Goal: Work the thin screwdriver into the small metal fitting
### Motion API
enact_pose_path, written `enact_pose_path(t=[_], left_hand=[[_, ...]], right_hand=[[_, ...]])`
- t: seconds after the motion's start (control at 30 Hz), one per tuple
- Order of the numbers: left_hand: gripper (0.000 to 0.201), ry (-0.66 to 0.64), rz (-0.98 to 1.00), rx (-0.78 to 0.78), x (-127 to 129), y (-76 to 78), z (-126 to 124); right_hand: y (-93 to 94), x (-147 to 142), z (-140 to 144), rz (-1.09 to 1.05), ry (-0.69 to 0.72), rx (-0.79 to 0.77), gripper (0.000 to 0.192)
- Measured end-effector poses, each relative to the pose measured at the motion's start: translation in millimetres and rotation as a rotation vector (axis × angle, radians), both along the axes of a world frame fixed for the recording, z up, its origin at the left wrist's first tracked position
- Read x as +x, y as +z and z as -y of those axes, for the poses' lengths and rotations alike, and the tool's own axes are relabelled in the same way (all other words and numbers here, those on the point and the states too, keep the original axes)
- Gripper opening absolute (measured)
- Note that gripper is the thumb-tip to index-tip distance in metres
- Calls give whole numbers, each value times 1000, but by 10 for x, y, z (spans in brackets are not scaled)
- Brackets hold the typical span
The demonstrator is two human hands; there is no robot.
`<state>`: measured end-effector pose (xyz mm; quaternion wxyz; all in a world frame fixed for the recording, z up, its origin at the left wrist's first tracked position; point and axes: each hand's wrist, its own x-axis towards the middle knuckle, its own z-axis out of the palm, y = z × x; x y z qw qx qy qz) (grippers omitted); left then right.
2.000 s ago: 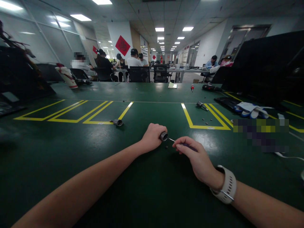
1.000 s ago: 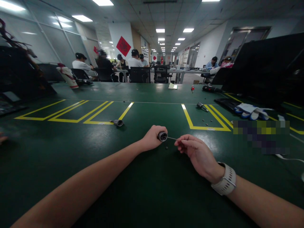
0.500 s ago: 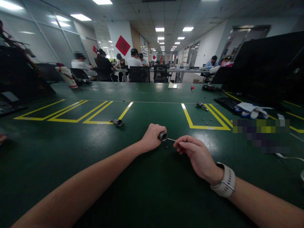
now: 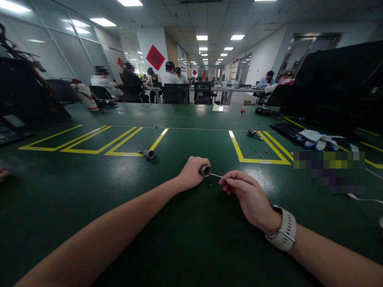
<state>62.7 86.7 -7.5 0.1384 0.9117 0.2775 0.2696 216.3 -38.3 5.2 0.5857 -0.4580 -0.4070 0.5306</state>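
Observation:
My left hand (image 4: 191, 172) grips a small grey metal cylinder (image 4: 205, 170) just above the green table (image 4: 179, 239), its open end facing right. My right hand (image 4: 245, 195), a white watch on its wrist, pinches a thin screwdriver (image 4: 216, 175) whose metal shaft points into the cylinder's opening. The tool's handle is hidden in my fingers. A tiny dark screw (image 4: 210, 185) lies on the table just below the cylinder.
A second grey cylinder (image 4: 148, 154) lies on a yellow line to the left. In the yellow-marked box at right lie small screws (image 4: 259, 151) and a metal part (image 4: 254, 133). Gloves (image 4: 314, 140) and a dark monitor (image 4: 335, 83) stand at right. People sit at far tables.
Two seconds ago the tool's dark handle showed past my right fingers; now my fingers cover it. Both hands stay at the same spot, with only slight shifts of the right hand.

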Motion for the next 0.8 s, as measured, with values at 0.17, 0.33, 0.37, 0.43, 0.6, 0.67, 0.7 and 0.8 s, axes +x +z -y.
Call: enact_pose_path(t=[0.17,0.33,0.37,0.43,0.6,0.67,0.7,0.8], left_hand=[[10,4,2,-23,4,9,2],[9,10,-19,-33,-5,6,4],[9,13,-17,-31,-7,2,3],[10,36,-16,-27,-8,0,1],[13,153,-25,-67,1,30,18],[12,178,-17,-93,4,47,29],[12,188,-10,-100,4,54,35],[11,206,0,-122,1,60,45]], right_hand=[[12,-5,-16,-84,-13,-28,5],[20,4,-21,-130,-15,-32,5],[18,8,-22,-135,-15,-27,5],[11,15,-23,-141,-25,-10,6],[7,26,-19,-73,-98,14,7],[8,26,-10,-9,-104,9,8],[7,26,-5,19,-99,9,8],[-1,22,8,69,-91,26,10]])
